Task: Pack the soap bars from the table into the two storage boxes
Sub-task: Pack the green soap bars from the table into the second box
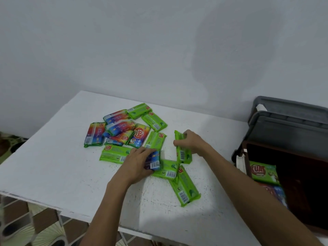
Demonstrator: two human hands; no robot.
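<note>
Several wrapped soap bars, green and rainbow-coloured, lie in a loose pile point(124, 128) on the white table point(53, 166). My left hand point(136, 162) grips a rainbow bar point(154, 161) that rests on a green bar point(168, 170). My right hand point(191, 142) closes on a green bar point(182, 153) tilted up on its edge. Another green bar point(186, 189) lies nearer to me. To the right, a dark brown storage box point(292, 167) holds a green bar point(264, 173) and a rainbow bar point(276, 190).
A grey storage box point(291, 125) with a lid leaning behind it stands at the right, beyond the brown box. A plain wall runs behind the table. Patterned floor tiles show below the table's left and front edges.
</note>
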